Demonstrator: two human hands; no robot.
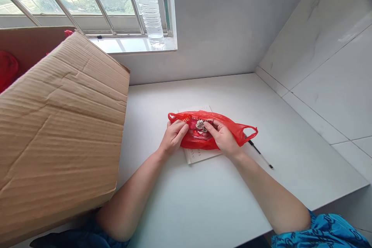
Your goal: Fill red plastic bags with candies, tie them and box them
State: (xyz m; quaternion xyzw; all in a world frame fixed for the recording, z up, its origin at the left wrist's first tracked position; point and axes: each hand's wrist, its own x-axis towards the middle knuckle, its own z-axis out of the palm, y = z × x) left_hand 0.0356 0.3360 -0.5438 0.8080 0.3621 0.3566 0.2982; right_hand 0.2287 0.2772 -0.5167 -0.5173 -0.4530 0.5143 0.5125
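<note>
A red plastic bag (pixel 229 124) with handle loops at both ends lies over a white printed booklet or paper (pixel 200 155) on the table. At the bag's middle is a small red packet (pixel 200 126) with dark characters on a pale patch; whether it is inside the bag or on top, I cannot tell. My left hand (pixel 174 135) pinches the packet's left edge, its fingers closed around packet and bag. On the right side, the thumb of my right hand (pixel 222 136) presses the packet, with the other fingers curled behind it.
On the left stands a large cardboard box (pixel 64 124) with red items inside. A slim black-and-clear pen (pixel 260 152) lies right of the bag on the white table (pixel 186 209). A clear water bottle (pixel 149 11) stands on the sill of a barred window.
</note>
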